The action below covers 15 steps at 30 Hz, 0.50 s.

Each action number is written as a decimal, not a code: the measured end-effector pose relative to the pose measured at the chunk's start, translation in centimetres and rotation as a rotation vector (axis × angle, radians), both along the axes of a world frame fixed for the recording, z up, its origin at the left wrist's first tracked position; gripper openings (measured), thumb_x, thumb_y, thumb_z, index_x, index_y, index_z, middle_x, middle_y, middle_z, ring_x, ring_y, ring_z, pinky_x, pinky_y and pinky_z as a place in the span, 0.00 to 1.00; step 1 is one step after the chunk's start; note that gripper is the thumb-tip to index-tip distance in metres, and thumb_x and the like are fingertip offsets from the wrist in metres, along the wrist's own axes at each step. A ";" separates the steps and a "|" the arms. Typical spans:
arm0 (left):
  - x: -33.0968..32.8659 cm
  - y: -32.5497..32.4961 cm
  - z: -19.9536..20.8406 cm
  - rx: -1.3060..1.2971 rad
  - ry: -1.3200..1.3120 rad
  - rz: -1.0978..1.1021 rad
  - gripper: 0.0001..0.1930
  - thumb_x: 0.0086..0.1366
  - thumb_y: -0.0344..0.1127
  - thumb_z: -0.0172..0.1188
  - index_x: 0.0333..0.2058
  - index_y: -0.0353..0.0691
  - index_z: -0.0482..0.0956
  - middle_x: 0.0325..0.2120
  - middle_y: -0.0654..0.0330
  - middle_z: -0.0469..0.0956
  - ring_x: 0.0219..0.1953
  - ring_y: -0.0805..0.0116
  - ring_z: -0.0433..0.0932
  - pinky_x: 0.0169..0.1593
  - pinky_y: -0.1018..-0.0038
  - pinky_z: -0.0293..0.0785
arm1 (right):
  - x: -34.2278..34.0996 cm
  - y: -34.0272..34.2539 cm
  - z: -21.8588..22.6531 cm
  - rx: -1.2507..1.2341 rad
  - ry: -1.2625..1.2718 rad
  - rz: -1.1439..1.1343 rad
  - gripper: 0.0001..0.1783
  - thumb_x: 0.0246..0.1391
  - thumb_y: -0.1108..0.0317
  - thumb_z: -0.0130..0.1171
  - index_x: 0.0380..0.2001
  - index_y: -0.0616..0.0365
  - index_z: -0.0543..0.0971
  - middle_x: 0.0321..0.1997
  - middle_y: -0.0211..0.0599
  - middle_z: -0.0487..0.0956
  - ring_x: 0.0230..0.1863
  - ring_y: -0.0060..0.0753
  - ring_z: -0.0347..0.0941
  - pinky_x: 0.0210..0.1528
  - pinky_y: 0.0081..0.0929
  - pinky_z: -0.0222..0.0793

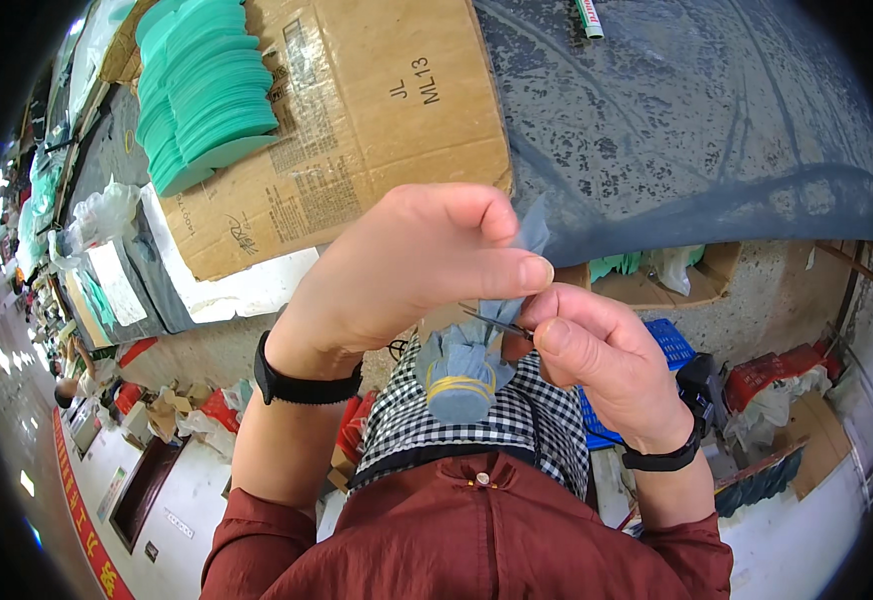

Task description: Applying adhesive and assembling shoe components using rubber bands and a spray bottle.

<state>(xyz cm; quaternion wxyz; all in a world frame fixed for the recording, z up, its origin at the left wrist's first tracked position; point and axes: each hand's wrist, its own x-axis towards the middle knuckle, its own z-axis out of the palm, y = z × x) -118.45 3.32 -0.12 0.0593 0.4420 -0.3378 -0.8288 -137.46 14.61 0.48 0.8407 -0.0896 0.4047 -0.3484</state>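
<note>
A grey-blue cloth bundle (459,375) hangs in front of my body. Its lower end is round and flat, with yellow elastic bands (462,382) wound around it just above. My left hand (407,255) is above the bundle, thumb and forefinger pinching the gathered cloth, whose loose tip (534,225) sticks up behind the fingers. Close beside it, my right hand (602,350) grips a thin, dark, pointed metal tool (497,322). The tool's point is directed left, across the cloth; my fingers hide its other end, so its exact kind is unclear.
Stacked green sheets (207,95) lie on a cardboard sheet (387,120) at the far left. A dark-covered table (677,130) spans the far right, with a white-and-green tube (590,18) on it. An open carton (702,280) and blue crate (669,342) sit below its edge.
</note>
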 end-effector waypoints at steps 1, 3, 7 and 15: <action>0.1 0.0 -0.2 0.020 0.011 0.012 0.09 0.61 0.30 0.70 0.29 0.42 0.75 0.26 0.69 0.78 0.29 0.82 0.73 0.33 0.82 0.67 | 0.0 0.0 -0.1 0.002 -0.013 -0.007 0.12 0.68 0.61 0.56 0.38 0.61 0.78 0.37 0.22 0.77 0.39 0.12 0.68 0.42 0.16 0.66; 0.3 0.0 -0.3 0.040 0.021 0.026 0.09 0.61 0.30 0.69 0.29 0.42 0.76 0.26 0.69 0.78 0.29 0.82 0.73 0.34 0.82 0.67 | 0.0 -0.1 0.0 0.004 -0.014 -0.008 0.12 0.68 0.61 0.56 0.38 0.61 0.78 0.36 0.21 0.76 0.38 0.11 0.68 0.41 0.15 0.66; 0.2 -0.1 -0.5 0.045 0.043 0.059 0.09 0.62 0.31 0.69 0.29 0.41 0.76 0.27 0.69 0.78 0.30 0.81 0.73 0.36 0.81 0.68 | -0.1 0.0 -0.3 0.001 -0.030 -0.012 0.12 0.68 0.61 0.56 0.37 0.60 0.78 0.35 0.19 0.75 0.37 0.10 0.65 0.38 0.14 0.63; 0.2 -0.8 0.1 0.130 0.127 0.058 0.09 0.61 0.31 0.69 0.29 0.41 0.76 0.26 0.69 0.78 0.30 0.81 0.73 0.35 0.81 0.67 | 0.2 -1.5 0.0 -0.022 0.013 0.063 0.12 0.67 0.61 0.58 0.35 0.59 0.77 0.33 0.18 0.74 0.34 0.09 0.64 0.36 0.13 0.62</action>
